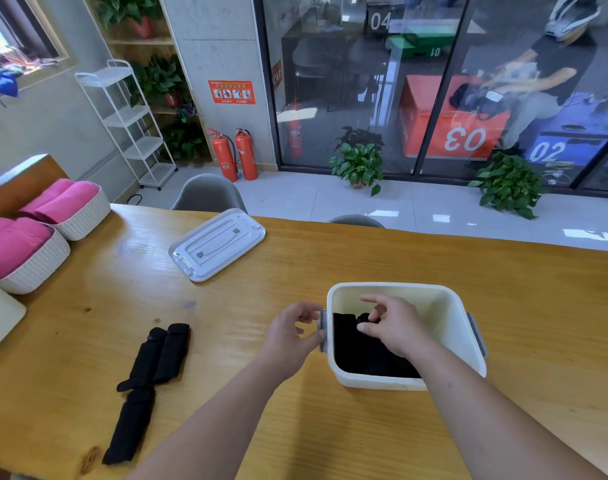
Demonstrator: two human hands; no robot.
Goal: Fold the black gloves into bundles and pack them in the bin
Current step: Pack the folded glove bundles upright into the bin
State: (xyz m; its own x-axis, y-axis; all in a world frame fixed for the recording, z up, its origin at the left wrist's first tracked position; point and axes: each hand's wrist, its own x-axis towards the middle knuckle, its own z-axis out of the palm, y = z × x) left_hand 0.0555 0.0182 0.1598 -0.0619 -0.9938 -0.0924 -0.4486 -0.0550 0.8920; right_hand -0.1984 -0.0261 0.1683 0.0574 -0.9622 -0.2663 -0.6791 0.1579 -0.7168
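A white bin with grey side latches stands on the wooden table, right of centre. Black glove bundles lie packed along its left side. My right hand reaches into the bin and pinches the top of a black bundle between thumb and curled fingers. My left hand grips the bin's left grey latch from outside. Long black gloves lie unfolded and overlapping on the table, well left of the bin.
The bin's grey-white lid lies flat at the far middle of the table. Two white woven baskets of pink rolled cloth stand at the far left. Grey chairs sit behind the table's far edge.
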